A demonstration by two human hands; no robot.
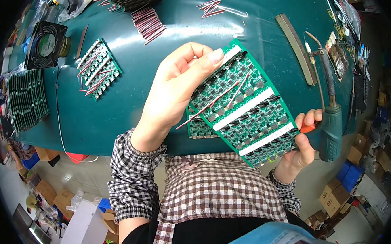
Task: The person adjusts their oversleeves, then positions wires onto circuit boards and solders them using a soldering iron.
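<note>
A green circuit board panel [253, 107] is held tilted in front of me, with rows of small parts, white strips and black pieces on it. My left hand [175, 85] grips its upper left edge, thumb on top. At the lower right edge my right hand [302, 149] pinches the panel between thumb and fingers. An orange piece [307, 128] shows between those fingers; its kind is unclear. Loose red and white wires [221, 100] lie across the panel. Beneath it, another green board [202, 128] rests partly hidden on the teal work mat [152, 142].
Beside my right hand stands a teal-handled tool [331, 134], with a grooved bar [296, 48] farther back. Bundled wires [148, 24] lie at the far side. On the left are a wired board [98, 69], a black fan [45, 45] and stacked boards [27, 100].
</note>
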